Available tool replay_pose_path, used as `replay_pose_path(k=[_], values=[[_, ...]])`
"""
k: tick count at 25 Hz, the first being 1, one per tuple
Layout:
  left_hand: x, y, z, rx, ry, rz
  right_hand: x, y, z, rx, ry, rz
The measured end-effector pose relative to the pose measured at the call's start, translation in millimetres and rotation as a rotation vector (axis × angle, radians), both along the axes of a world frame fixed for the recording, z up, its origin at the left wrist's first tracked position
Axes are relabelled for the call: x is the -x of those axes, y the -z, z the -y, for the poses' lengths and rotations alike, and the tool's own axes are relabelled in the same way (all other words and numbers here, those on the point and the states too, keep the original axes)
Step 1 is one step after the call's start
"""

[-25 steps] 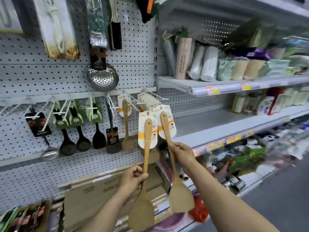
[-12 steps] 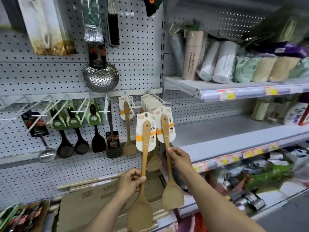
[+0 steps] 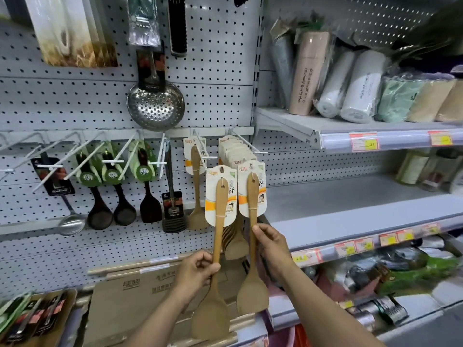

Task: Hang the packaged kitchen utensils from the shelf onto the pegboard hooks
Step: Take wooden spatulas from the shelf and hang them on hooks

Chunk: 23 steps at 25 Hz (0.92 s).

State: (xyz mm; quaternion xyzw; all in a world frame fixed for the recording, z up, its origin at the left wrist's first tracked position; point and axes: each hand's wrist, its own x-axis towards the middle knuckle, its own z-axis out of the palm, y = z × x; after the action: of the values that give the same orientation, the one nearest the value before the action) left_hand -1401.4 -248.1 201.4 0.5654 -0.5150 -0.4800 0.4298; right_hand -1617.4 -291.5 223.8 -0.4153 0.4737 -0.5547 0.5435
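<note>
2 carded wooden spatulas (image 3: 220, 216), blades down, handles held.

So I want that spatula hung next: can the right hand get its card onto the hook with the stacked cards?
Probably yes: the right hand holds its spatula just below that hook, whose tip looks free; the stacked cards sit further back.

2 held wooden spatulas (image 3: 220, 209), 3 black spoons (image 3: 100, 216), 1 skimmer (image 3: 155, 106).

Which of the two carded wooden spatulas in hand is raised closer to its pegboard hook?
The carded wooden spatula in the right hand: its card top sits just under the full hook's tip; the left-hand one sits lower.
</note>
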Motion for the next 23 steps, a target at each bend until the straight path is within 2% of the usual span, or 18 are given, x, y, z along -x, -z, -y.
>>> replay_pose_path(k=[7,14,17,19,23], values=[[1.2,-0.6,-2.2,-0.006,-0.019,-0.030,-0.5,-3.7,16.2,-0.016,0.035,-0.069],[13.0,-7.4,-4.1,-0.007,0.003,-0.021,-5.1,-22.8,47.1,-0.139,0.124,-0.230],[23.0,-10.0,0.2,-0.001,0.014,-0.028,-7.0,-40.6,34.6,0.020,0.227,-0.167],[33.7,-12.5,3.9,0.005,0.026,-0.037,-8.9,-58.5,22.3,0.136,0.127,-0.050],[59.6,-18.8,7.8,0.017,0.055,-0.063,-6.7,-73.2,21.6,0.218,0.084,-0.058]])
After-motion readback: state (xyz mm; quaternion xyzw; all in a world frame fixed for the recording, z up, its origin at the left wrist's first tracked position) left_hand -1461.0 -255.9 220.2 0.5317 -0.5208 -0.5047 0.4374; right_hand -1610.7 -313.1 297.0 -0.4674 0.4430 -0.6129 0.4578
